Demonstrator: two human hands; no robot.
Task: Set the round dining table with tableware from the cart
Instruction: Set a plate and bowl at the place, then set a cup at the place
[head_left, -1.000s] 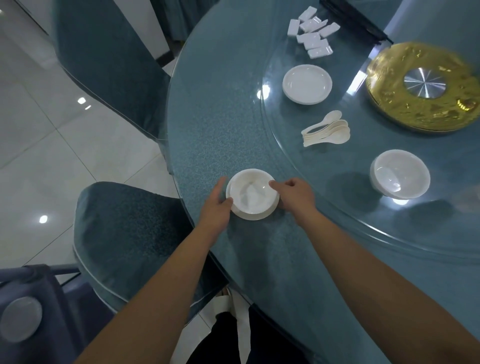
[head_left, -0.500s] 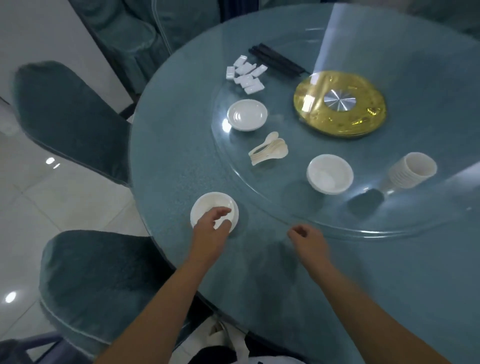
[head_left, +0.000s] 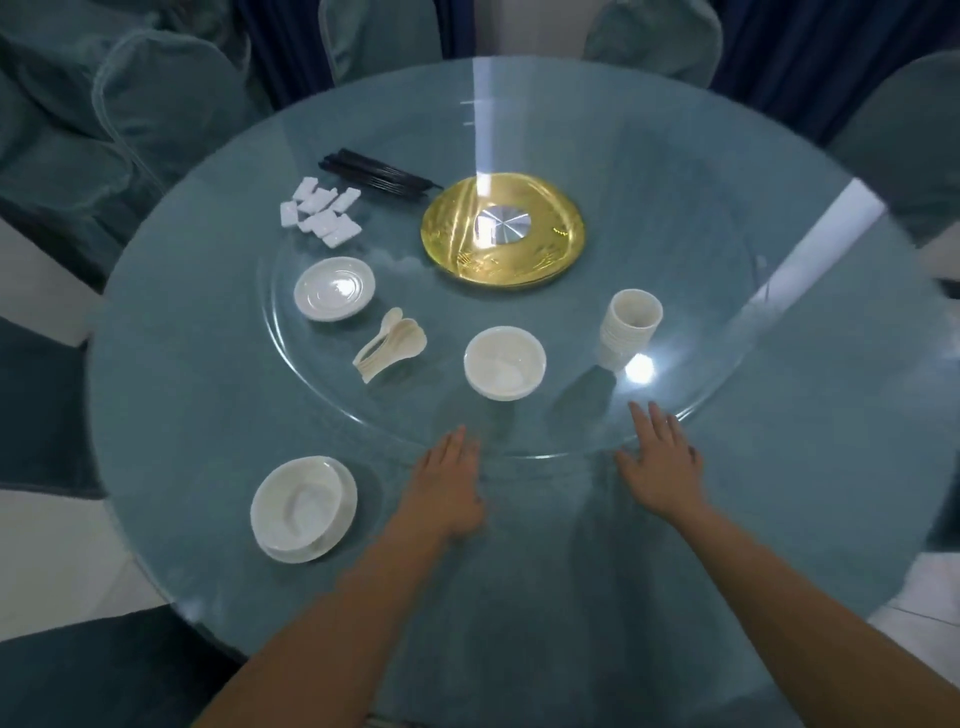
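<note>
A white bowl on a white plate (head_left: 304, 509) sits at the near left rim of the round teal table (head_left: 208, 374). My left hand (head_left: 449, 486) lies flat with straight fingers at the edge of the glass turntable (head_left: 701, 332), holding nothing. My right hand (head_left: 660, 462) is also flat and empty at the turntable's near edge. On the turntable stand stacked white bowls (head_left: 505, 362), stacked cups (head_left: 628, 327), spoons (head_left: 392, 345), stacked plates (head_left: 335, 289), white rests (head_left: 322, 215) and black chopsticks (head_left: 376, 174).
A gold disc (head_left: 457, 249) with a silver hub sits at the turntable's centre. Teal covered chairs (head_left: 171, 98) ring the table on the left, far side and right. White floor tiles show at the lower left and right.
Both hands let go of the bowl and plate and moved right to the turntable's edge, fingers now straight. The view swung right and up, so the whole table shows.
</note>
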